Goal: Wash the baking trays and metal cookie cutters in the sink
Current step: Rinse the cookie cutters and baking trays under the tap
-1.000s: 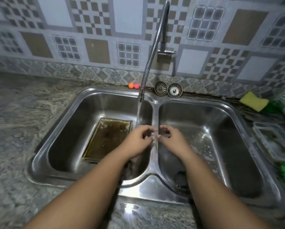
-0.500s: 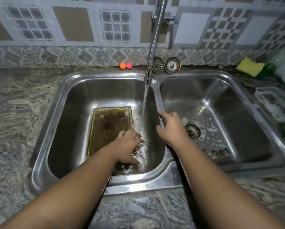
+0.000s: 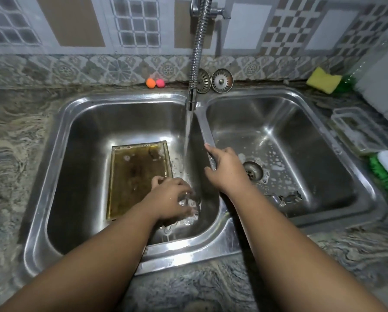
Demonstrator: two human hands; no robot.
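The left hand [image 3: 172,199] is down in the left basin [image 3: 87,154] of the sink [image 3: 121,98], fingers curled under the water stream [image 3: 188,131] from the tap [image 3: 197,52]. Something small glints at its fingertips, but the splash blurs it, so whether it is held cannot be told. The right hand [image 3: 224,170] grips the divider [image 3: 207,131] between the basins, thumb on the left side and fingers curled over the right.

Just beside the left hand, the baking tray [image 3: 134,176] lies flat on the basin floor, filled with murky brown water. The right basin [image 3: 312,143] holds foam patches around the drain [image 3: 252,171] and metal cookie cutters [image 3: 287,198] near its front wall, their shapes hard to read.

On the bench [image 3: 13,131] to the right, a clear container [image 3: 354,131] holds suds. A green brush [image 3: 386,174] is cut off by the frame edge.
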